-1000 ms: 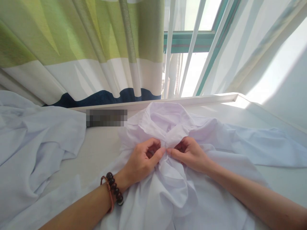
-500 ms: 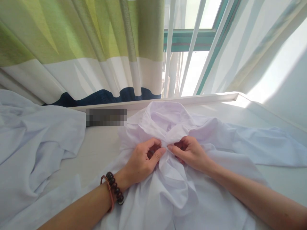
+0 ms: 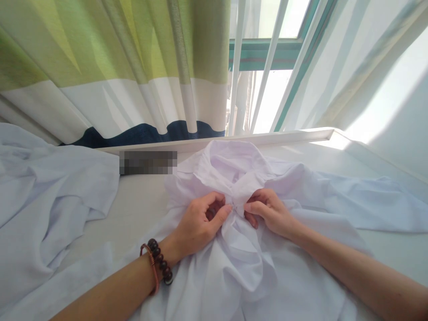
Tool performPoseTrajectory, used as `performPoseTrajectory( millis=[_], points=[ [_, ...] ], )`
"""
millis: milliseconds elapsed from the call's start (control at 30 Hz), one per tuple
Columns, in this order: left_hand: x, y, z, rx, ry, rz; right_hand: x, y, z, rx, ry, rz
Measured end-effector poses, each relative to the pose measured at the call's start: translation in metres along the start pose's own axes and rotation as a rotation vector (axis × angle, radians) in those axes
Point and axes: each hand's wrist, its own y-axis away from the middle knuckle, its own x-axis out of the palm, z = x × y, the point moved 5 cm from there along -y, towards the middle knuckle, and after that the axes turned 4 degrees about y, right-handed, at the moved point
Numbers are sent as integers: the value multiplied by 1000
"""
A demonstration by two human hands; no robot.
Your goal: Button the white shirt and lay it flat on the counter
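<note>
One crumpled white garment [image 3: 60, 196] lay along the left edge of the pale surface [image 3: 133, 200]. Right of it, the left hand [image 3: 197, 223] pinched the front of a white shirt [image 3: 240, 258] between thumb and fingers. The shirt, faintly lilac and loosely bunched below, lay mid-surface, its collar [image 3: 209, 171] standing open near the far edge. The right hand [image 3: 272, 214] pinched the opposite side of the front, fingers narrow; one sleeve [image 3: 377, 203] stretched toward the right edge.
</note>
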Motion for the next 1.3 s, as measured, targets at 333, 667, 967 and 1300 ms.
performPoseTrajectory(
  millis=[333, 667, 967, 1300],
  points=[
    [-1, 0, -1, -13, 8, -11, 0, 1, -4, 3, 74, -3],
    [-1, 1, -3, 11, 47, 1, -2, 0, -2, 0, 34, 113],
    [0, 0, -3, 5, 29, -3, 0, -1, -3, 35, 106, 34],
    [1, -1, 1, -6, 11, 13, 0, 0, -4, 46, 142, 0]
  ],
)
